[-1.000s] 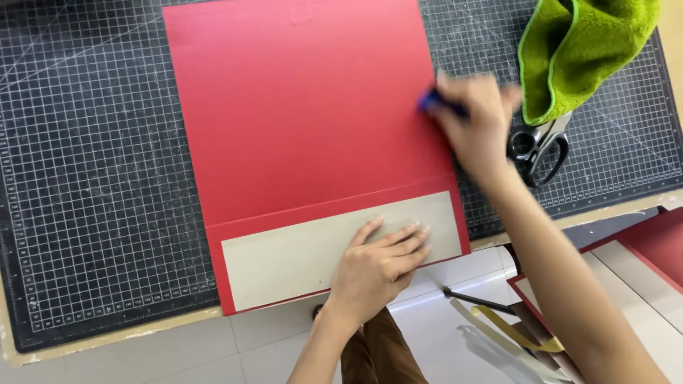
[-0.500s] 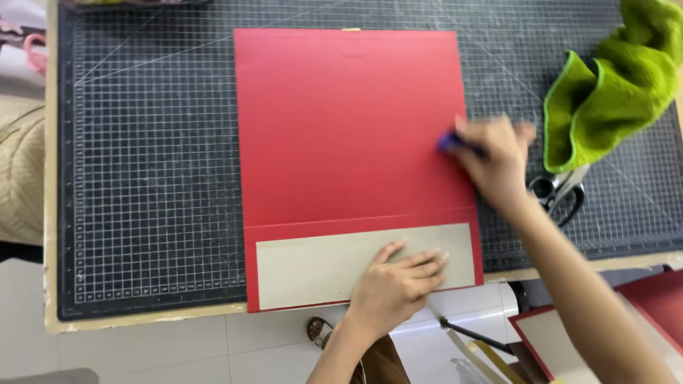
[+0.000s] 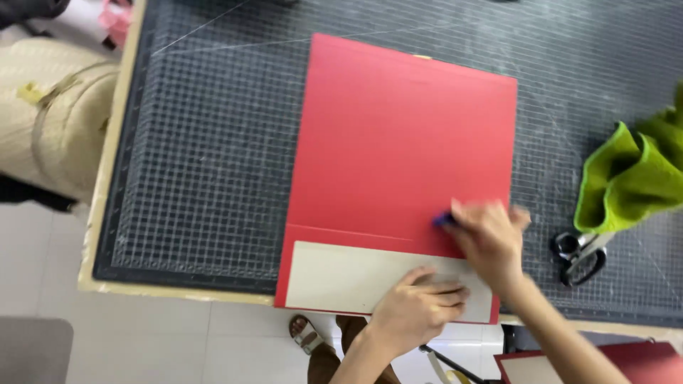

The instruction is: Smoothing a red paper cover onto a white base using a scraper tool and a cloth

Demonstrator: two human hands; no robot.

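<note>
A large red sheet [image 3: 398,142] lies on a dark gridded cutting mat [image 3: 213,156]. A grey card strip [image 3: 341,277] sits along the sheet's near edge, framed by a folded red border. My left hand [image 3: 416,309] presses flat on the right part of that strip. My right hand [image 3: 487,238] grips a small blue tool [image 3: 442,220] and holds its tip on the red sheet just above the strip, near the sheet's right side.
Black-handled scissors [image 3: 580,252] lie on the mat to the right, beside a crumpled green cloth [image 3: 629,178]. A woven beige bag [image 3: 53,121] stands on the floor at left. More red card [image 3: 640,355] lies at the bottom right. The table edge [image 3: 178,290] runs close to me.
My right hand with the blue tool has slid down the sheet's right side toward the grey strip. The view has shifted left. My left hand stays on the strip.
</note>
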